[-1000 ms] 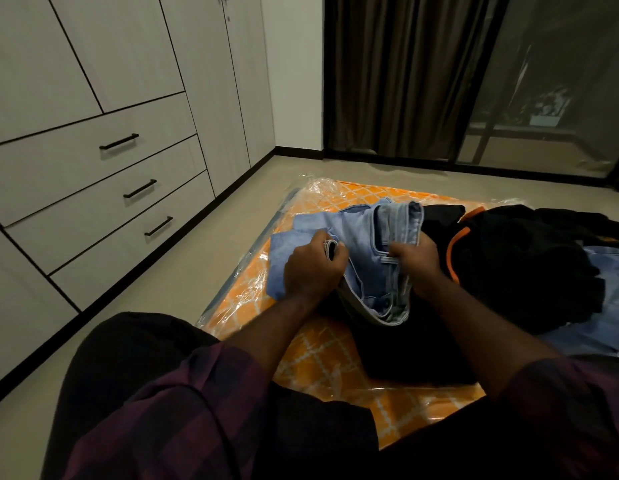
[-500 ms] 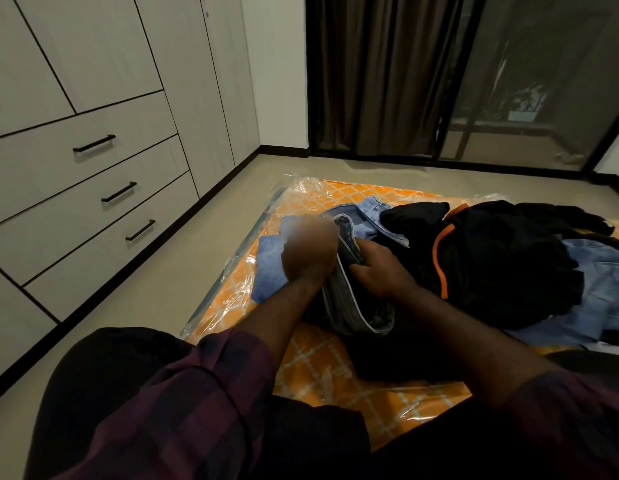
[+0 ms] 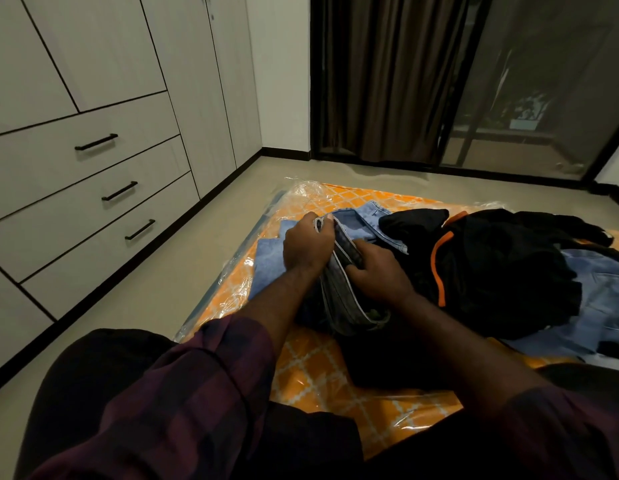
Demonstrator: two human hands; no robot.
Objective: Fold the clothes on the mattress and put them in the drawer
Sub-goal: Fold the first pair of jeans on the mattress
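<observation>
Fingers (image 3: 313, 220) of our left hand (image 3: 306, 245) curl round the pale-edged waistband of the jeans (image 3: 341, 292) and pinch it. Fingers (image 3: 361, 249) of our right hand (image 3: 379, 271) are tucked, curled, into the same gathered layers from the other side, so both hands grip one garment and neither is free. We judge the step in hand to be a fold partly made: the bundle stands on edge between the hands, while the light-blue legs lie flat behind and to the left on the mattress (image 3: 311, 368). Three hazards follow. First, denim is stiff, and we expect the layers to spring apart if either grip slackens before the fold is pressed flat. Second, the plastic wrap (image 3: 232, 282) over the mattress looks slick, so the legs may slide rather than crease. Third, the black garment (image 3: 502, 271) with orange trim touches the jeans on the right and could be dragged along. The drawers (image 3: 76, 209) on the left are all shut and well apart across the floor, so one hand must be freed to open one. As to pose, both forearms reach forward from rolled plaid sleeves (image 3: 214, 375) and converge; the left hand shows its back, and the right lies palm down with knuckles raised.
</observation>
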